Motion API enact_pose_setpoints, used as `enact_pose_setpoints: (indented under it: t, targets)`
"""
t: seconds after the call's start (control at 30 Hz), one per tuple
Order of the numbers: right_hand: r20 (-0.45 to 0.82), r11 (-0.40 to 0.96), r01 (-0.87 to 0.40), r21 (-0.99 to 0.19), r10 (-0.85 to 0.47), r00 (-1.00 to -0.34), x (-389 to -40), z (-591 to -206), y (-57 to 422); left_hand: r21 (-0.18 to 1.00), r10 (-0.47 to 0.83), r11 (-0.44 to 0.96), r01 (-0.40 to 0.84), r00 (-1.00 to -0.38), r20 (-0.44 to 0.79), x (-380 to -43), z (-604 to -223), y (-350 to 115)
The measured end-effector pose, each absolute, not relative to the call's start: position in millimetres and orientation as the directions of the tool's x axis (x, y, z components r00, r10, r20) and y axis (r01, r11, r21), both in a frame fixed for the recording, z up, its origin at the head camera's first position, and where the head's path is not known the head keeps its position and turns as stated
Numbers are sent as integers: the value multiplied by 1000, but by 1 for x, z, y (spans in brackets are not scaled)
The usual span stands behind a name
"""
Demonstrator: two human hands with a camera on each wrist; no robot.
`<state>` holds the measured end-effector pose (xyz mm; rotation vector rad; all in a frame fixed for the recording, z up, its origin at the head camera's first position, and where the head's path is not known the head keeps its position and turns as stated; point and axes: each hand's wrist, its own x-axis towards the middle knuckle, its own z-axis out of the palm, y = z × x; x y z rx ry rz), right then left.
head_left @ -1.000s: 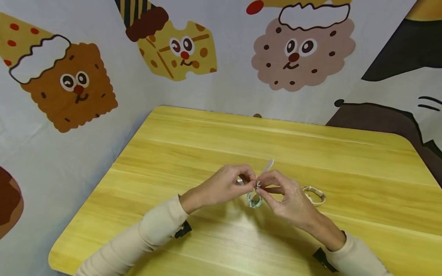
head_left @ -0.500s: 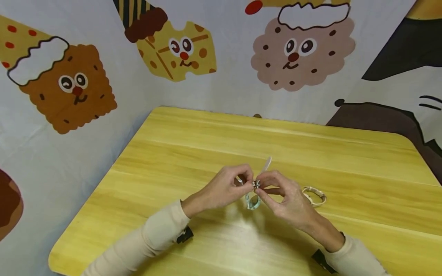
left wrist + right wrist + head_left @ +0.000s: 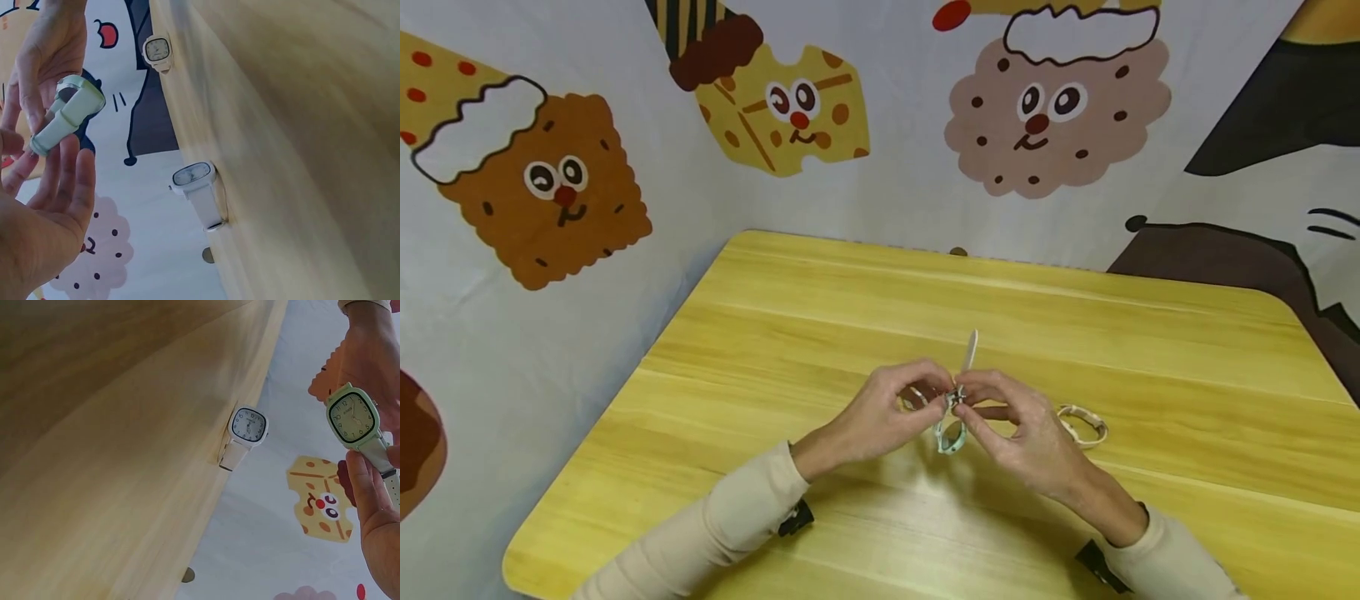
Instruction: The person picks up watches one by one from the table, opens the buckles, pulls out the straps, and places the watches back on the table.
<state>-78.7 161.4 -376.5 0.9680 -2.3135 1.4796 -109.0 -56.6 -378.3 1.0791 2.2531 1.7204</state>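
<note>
A mint-green wristwatch [image 3: 951, 438] is held up off the table between both hands, its square dial [image 3: 353, 417] facing the right wrist camera. My left hand [image 3: 880, 417] pinches the strap near the metal buckle with thumb and fingers. From the other side, my right hand [image 3: 1022, 429] pinches the strap at the buckle. The pale strap end [image 3: 972, 350] sticks up beyond the fingertips. How far the strap is through the buckle is too small to tell. A white wristwatch [image 3: 195, 181] stands on the table behind the hands, mostly hidden by the left hand in the head view.
A beige wristwatch [image 3: 1084, 426] with its strap in a loop lies on the table beyond the right hand. The wooden table [image 3: 820, 292] has rounded corners. Cloth printed with cartoon food hangs [image 3: 910, 200] behind and to the left of it.
The strap end has swung left and stands more upright. My left fingers have shifted slightly at the buckle, spreading a little. The right hand has hardly moved.
</note>
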Motion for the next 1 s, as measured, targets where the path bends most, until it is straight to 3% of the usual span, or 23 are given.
enact_pose_setpoints:
  t: [0.37,0.6,1.0]
  targets:
    - [496,262,-599,-757,-367,-787,-78,-376,162,863,542,57,501,-742,395,-107,-381,-52]
    - [549,254,-635,-730,-337,-765,-80,-375,161,858,521,28,513,-740,425,-107,-381,-52]
    - [458,290,-535,-793,-295,-839,-77,-374,161,842,526,52,536,-732,433,-107,-382,-54]
